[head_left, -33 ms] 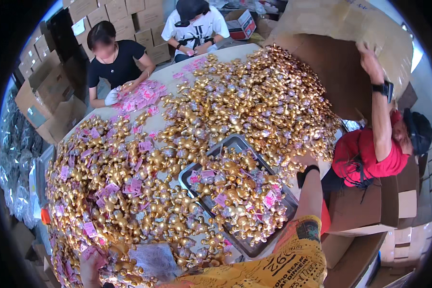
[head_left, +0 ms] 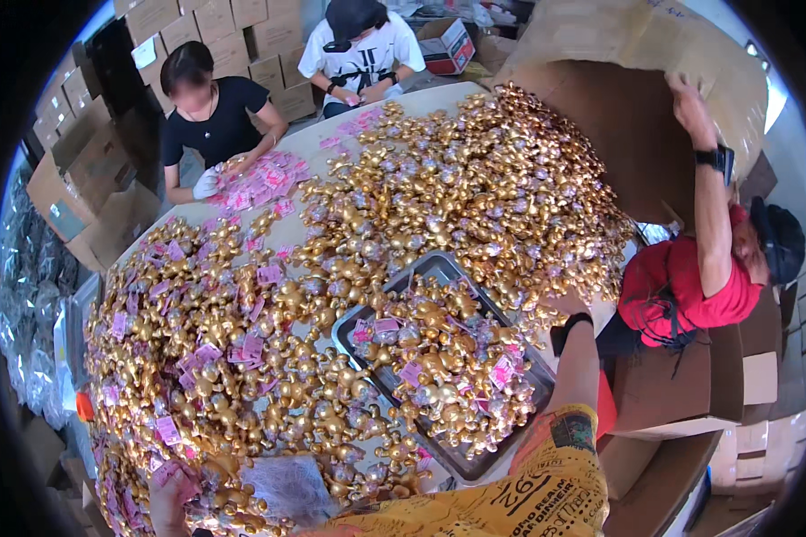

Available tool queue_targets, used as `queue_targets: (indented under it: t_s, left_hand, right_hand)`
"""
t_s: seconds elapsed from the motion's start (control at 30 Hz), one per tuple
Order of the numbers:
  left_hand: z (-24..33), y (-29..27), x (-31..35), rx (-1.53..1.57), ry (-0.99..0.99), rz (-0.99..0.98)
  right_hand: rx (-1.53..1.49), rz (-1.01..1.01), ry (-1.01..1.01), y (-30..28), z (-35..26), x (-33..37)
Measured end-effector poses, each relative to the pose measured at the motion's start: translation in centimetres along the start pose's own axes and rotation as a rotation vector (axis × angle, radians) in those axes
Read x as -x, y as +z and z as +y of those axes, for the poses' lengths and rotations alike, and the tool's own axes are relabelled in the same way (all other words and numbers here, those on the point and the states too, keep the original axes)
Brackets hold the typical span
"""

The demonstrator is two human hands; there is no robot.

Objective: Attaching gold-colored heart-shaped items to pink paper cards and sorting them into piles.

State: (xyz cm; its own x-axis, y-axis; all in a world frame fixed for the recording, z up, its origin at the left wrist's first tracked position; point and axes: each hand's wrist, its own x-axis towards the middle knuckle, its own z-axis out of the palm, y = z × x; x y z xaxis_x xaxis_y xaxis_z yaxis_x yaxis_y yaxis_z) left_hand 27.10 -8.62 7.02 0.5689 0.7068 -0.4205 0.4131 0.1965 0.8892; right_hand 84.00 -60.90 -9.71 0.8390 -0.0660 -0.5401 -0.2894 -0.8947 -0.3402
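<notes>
A large heap of shiny gold figurines, many with clear wrapping, covers the pale table. My right hand, a black band at its wrist, reaches over the tray's far side to the heap's edge. Its fingers look stretched out among the figurines, their tips hard to make out. At the near left edge, my left hand is low among gold figurines and pink cards; its fingers are mostly hidden. Between my arms a dark metal tray holds piled gold figurines with several pink cards. A translucent plastic bag lies near my left hand.
Across the table, a person in black handles pink cards beside a person in white. At right, a person in red holds up a big cardboard box over the table's edge. Open cartons stand at my right.
</notes>
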Motion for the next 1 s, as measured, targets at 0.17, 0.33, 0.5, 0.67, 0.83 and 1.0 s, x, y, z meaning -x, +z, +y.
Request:
queue_targets:
  t_s: [0.17,0.33,0.5,0.67,0.83,1.0]
  left_hand:
    - [-0.9,0.3,-2.0,-0.006,-0.008,-0.069]
    - [0.8,1.2,0.2,0.09,0.016,-0.192]
    - [0.7,1.5,0.3,-0.004,0.033,-0.189]
    - [-0.3,-0.2,2.7,0.051,0.094,-0.217]
    - [-1.1,-1.5,4.6,0.086,0.061,-0.179]
    - [-1.6,-1.6,6.2,0.084,0.036,-0.115]
  right_hand:
    - [-0.249,0.158,-0.173,4.8,5.4,-7.1]
    - [-0.462,0.168,-0.239,6.1,-2.3,-8.0]
    - [-0.483,0.093,-0.178,4.8,-1.0,-7.9]
    - [-0.547,0.026,-0.06,3.0,-2.0,-2.4]
    - [-0.69,0.205,-0.144,4.3,1.0,0.1]
    - [-0.231,0.379,-0.091,6.0,8.0,-3.3]
